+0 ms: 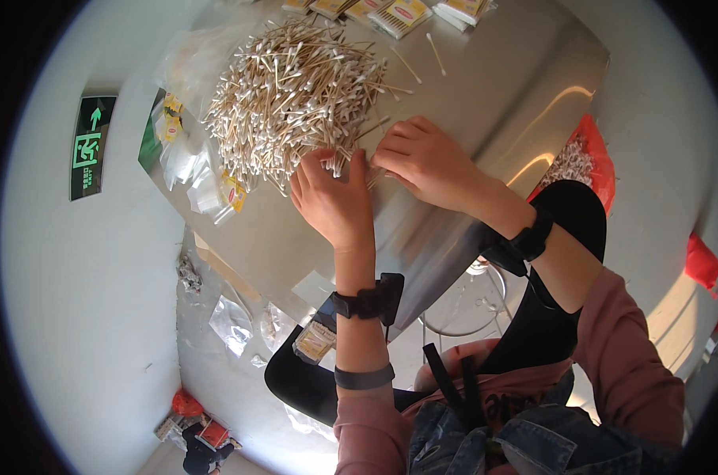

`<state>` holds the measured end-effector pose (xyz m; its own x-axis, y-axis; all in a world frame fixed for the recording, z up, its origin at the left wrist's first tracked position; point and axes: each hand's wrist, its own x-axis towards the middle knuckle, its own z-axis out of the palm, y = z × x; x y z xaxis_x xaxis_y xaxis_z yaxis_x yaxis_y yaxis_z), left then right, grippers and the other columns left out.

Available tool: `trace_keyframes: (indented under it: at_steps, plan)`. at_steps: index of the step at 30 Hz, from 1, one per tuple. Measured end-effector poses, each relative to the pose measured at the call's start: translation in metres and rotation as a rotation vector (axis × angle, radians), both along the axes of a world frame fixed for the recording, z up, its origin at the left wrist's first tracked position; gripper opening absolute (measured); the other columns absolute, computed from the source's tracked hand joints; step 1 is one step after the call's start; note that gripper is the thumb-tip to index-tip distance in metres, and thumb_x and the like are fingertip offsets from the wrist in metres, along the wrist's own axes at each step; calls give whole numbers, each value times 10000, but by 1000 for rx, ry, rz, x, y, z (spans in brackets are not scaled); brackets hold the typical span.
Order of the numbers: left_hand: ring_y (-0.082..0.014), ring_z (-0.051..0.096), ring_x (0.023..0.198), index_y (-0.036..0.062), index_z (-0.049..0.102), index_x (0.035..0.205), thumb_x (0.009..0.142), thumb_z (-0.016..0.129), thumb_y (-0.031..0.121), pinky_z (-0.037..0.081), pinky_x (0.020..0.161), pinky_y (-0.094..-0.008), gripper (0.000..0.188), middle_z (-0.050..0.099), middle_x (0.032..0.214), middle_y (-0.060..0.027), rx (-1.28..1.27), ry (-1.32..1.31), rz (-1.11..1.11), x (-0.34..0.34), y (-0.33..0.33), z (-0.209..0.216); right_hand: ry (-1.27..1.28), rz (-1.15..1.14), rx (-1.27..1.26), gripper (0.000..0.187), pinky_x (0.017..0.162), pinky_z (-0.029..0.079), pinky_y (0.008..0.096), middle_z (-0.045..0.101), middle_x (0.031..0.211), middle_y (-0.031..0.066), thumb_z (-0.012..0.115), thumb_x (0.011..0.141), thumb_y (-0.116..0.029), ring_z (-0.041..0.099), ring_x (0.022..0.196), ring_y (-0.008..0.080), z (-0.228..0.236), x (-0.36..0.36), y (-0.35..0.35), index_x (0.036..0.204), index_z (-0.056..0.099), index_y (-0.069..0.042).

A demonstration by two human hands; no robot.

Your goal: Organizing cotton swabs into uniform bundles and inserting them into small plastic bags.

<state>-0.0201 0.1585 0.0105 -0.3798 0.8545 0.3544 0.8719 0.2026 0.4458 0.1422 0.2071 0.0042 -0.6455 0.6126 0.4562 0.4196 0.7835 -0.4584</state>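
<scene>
A big heap of cotton swabs (288,103), wooden sticks with white tips, lies on the metal table (501,87). At the heap's near edge, my left hand (331,202) curls its fingers round a few swabs, with white tips showing between thumb and forefinger. Just to its right, my right hand (430,166) is closed, its fingers bent and their tips pressed together close to my left thumb. What those fingertips hold is too small to make out. Two loose swabs (436,54) lie beyond my right hand.
Packed swab packets (400,16) line the table's far edge. Clear plastic bags with yellow labels (208,186) lie at the left. A red bag (600,162) of white-tipped pieces is beside the table's right edge. A stool (470,309) stands below; a person (201,447) is far off.
</scene>
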Motion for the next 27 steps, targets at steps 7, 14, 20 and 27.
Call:
trace_keyframes:
  at_steps: [7, 14, 20, 27]
  plan:
    - [-264, 624, 871, 89, 634, 876, 828, 737, 121, 455, 849, -402, 118, 666, 847, -36, -12, 88, -4, 0, -22, -1, 52, 22, 8, 72, 921, 445, 346, 626, 870, -9, 683, 761, -90, 581, 982, 200, -3, 7, -3, 826, 661, -110]
    - [-237, 644, 902, 90, 625, 869, 837, 718, 38, 449, 858, -391, 111, 709, 932, -25, -99, 113, -160, -1, -92, 14, 4, 240, 37, 34, 889, 460, 329, 589, 871, -12, 650, 772, -131, 574, 980, 188, -4, -2, -37, 799, 637, -116]
    - [-279, 635, 1098, 62, 640, 1032, 839, 756, 63, 429, 998, -418, 225, 722, 1191, -79, -113, -38, -201, 0, -123, 21, 8, 254, -153, 253, 1043, 438, 413, 631, 1171, 28, 714, 772, -58, 545, 1229, 242, 10, -9, -49, 1016, 657, -93]
    - [-326, 607, 1238, 36, 627, 1194, 827, 797, 94, 429, 1048, -443, 409, 681, 1284, -122, -63, -54, -223, 15, -120, 6, -142, 327, -115, 420, 1251, 243, 507, 618, 1380, 15, 695, 760, 0, 404, 1456, 260, 6, -8, -26, 1166, 674, -109]
